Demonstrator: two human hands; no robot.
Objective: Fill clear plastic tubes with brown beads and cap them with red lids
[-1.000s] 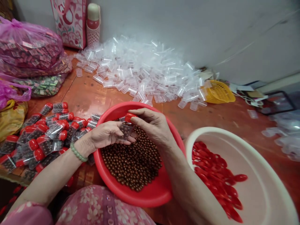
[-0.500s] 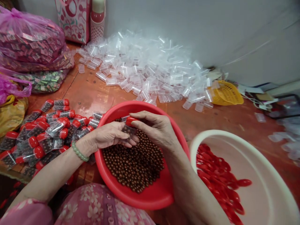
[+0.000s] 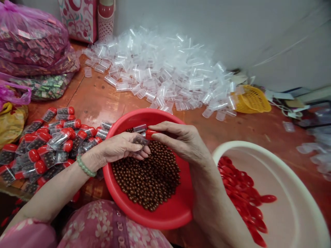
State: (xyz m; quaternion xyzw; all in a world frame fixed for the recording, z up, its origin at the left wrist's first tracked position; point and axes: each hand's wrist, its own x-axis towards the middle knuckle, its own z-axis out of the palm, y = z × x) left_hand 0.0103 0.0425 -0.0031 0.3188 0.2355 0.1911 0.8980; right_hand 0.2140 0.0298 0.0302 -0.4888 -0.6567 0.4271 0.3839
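My left hand (image 3: 129,146) is closed round a small clear plastic container (image 3: 140,140) of dark brown balls, over the red basin. Thumb and fingers of my right hand (image 3: 178,137) pinch a red cap (image 3: 151,134) by the container's upper right end. Whether cap and container touch, I cannot tell. Below both hands, a heap of shiny brown balls (image 3: 148,182) lies in the red basin (image 3: 181,215). Another clear container (image 3: 140,128) lies at the heap's far side, just beyond my left hand.
Capped containers (image 3: 40,141) with red tops are piled at left. Empty clear containers (image 3: 165,75) form a large heap along the wall, beside a yellow basket (image 3: 252,100). At right stands a white basin (image 3: 287,165) with red caps (image 3: 243,193). Filled plastic bags (image 3: 33,41) sit back left.
My right hand has moved slightly right with the red cap, which sits farther from my left fingers. The view has shifted a little. My left hand keeps hold of the container.
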